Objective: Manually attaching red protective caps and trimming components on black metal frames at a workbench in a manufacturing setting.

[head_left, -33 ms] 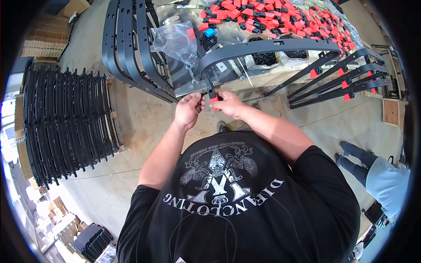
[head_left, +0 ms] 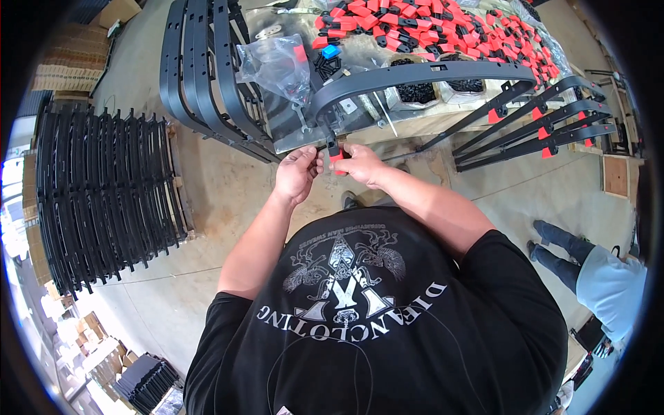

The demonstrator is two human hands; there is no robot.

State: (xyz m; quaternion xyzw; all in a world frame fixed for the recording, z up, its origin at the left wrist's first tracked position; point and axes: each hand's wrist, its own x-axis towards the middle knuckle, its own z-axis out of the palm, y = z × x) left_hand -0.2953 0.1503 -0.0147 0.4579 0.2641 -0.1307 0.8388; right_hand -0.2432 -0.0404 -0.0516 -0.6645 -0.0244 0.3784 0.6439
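Note:
A black curved frame [head_left: 408,75] lies across the near side of the bench, with its left end bending down toward me. My right hand [head_left: 364,167] is closed on a red and black plastic end piece [head_left: 337,158] at that end of the frame. Just left of it, my left hand [head_left: 299,174] is pinched, its fingertips close to the end piece. A small dark bit shows at those fingertips, too small to name. A wrench [head_left: 302,119] rests on the bench beyond my left hand.
Loose red and black pieces [head_left: 443,28] heap up at the back of the bench. A clear plastic bag [head_left: 275,66], a blue block [head_left: 331,52] and black bolts [head_left: 327,67] lie nearer. More frames [head_left: 196,66] stand left. A black stack [head_left: 104,194] fills the left floor; a person [head_left: 609,283] is at right.

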